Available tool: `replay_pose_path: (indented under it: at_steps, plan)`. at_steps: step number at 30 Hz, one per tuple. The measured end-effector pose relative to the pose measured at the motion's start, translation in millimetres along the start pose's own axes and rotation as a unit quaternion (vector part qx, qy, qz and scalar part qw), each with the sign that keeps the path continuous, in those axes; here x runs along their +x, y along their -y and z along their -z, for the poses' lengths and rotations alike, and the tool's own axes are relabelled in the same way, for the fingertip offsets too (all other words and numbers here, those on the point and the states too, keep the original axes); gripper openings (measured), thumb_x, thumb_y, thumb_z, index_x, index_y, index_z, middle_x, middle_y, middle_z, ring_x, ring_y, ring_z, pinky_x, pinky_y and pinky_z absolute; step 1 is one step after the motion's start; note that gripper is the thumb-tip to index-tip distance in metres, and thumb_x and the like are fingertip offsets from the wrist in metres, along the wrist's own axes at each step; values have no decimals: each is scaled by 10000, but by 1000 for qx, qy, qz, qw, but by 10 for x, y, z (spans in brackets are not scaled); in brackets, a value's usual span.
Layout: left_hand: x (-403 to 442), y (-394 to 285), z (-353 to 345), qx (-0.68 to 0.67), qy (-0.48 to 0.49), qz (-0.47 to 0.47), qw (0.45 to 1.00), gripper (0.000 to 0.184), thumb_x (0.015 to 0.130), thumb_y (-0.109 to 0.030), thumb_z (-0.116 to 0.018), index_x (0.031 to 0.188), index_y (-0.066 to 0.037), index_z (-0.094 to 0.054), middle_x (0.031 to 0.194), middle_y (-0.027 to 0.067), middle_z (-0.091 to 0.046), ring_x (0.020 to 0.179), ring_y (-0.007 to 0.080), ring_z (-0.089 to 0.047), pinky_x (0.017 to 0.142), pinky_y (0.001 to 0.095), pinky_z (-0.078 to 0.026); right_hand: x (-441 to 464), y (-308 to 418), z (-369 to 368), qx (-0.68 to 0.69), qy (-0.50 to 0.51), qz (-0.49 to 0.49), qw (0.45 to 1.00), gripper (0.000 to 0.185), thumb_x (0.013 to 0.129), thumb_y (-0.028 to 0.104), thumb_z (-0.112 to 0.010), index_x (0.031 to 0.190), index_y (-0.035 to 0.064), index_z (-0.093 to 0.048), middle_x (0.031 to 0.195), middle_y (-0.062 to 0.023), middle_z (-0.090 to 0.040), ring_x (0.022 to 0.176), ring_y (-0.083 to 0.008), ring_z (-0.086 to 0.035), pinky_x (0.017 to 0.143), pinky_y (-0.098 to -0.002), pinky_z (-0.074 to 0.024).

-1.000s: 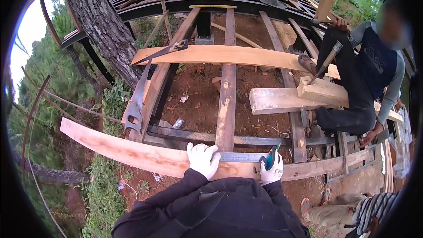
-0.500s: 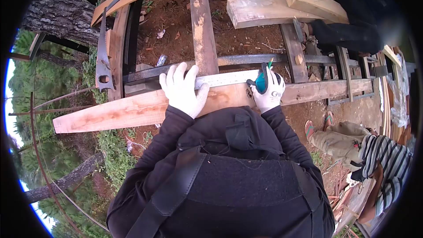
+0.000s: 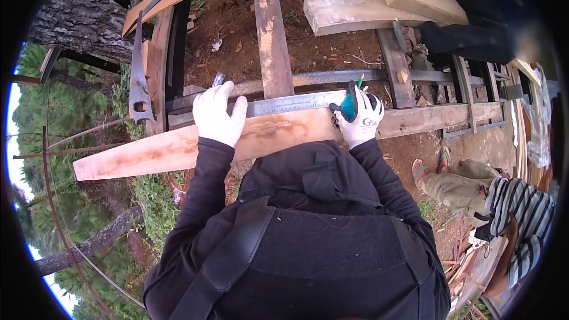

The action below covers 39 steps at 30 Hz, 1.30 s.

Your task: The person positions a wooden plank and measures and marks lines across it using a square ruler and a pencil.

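Observation:
A pale wooden plank [image 3: 278,133] lies crosswise in front of me. Along its far edge runs a metal ruler [image 3: 296,104] with printed marks. My left hand [image 3: 219,114], in a white glove, is closed at the ruler's left end, thumb beside it and fingers curled over the far side. At the other end my gloved right hand [image 3: 363,120] grips a teal-and-black piece [image 3: 349,106], partly covered by its fingers. Whether that piece is joined to the ruler, I cannot tell. A thin green stick [image 3: 360,80], pencil-like, pokes up past the right fingers.
A handsaw [image 3: 140,80] rests at left against a timber post. More beams [image 3: 272,41] cross the dirt beyond, with thick timber pieces [image 3: 361,13] at upper right. One person in dark clothes [image 3: 468,44] is there; another in a striped shirt [image 3: 515,213] is at lower right.
My left hand has slid left along the plank, its spread fingers now curled in, and more of the ruler shows. My right hand has barely moved.

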<state>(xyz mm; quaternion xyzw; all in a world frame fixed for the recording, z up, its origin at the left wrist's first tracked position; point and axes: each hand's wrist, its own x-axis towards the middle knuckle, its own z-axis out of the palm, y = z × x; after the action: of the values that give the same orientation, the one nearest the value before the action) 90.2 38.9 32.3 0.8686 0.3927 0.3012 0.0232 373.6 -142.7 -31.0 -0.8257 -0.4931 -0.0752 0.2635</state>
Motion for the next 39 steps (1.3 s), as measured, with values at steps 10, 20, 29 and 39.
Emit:
replay_pose_path:
  at_steps: [10,20,29,39]
  plan:
    - [37,-853,-529,-182,121,-212,953,499,805,-236,-745,1243,-23,-641,1177,182,-660,1128,387,-601,1046,557,-407,-66,34,-52,32,-10,-7,999,769,758,474,-775,1408,123,-560,1352,-116,-590,1293,-385,-455,1155,-597,-261]
    - [-24,-820,-714,-109,198,-148,963,576,870,-316,-698,1316,31,-584,1053,242,-655,980,440,-623,887,529,-486,-29,-97,61,94,37,-15,995,713,775,471,-774,1384,139,-607,1291,-128,-643,1264,-401,-495,1081,-554,-359]
    - [-4,-729,-885,-97,190,-155,965,602,840,-395,-710,1299,-17,-618,1029,210,-681,915,428,-644,824,536,-507,-19,-146,75,108,-7,-8,994,657,817,404,-757,1379,101,-603,1317,-125,-624,1285,-365,-510,1093,-522,-380]
    - [804,-930,-585,-158,423,-84,888,491,912,-485,-632,1066,-30,-734,885,201,-744,893,398,-718,831,453,-547,32,-158,110,95,38,11,995,664,809,464,-753,1350,100,-625,1328,-150,-612,1312,-371,-486,1123,-513,-365]
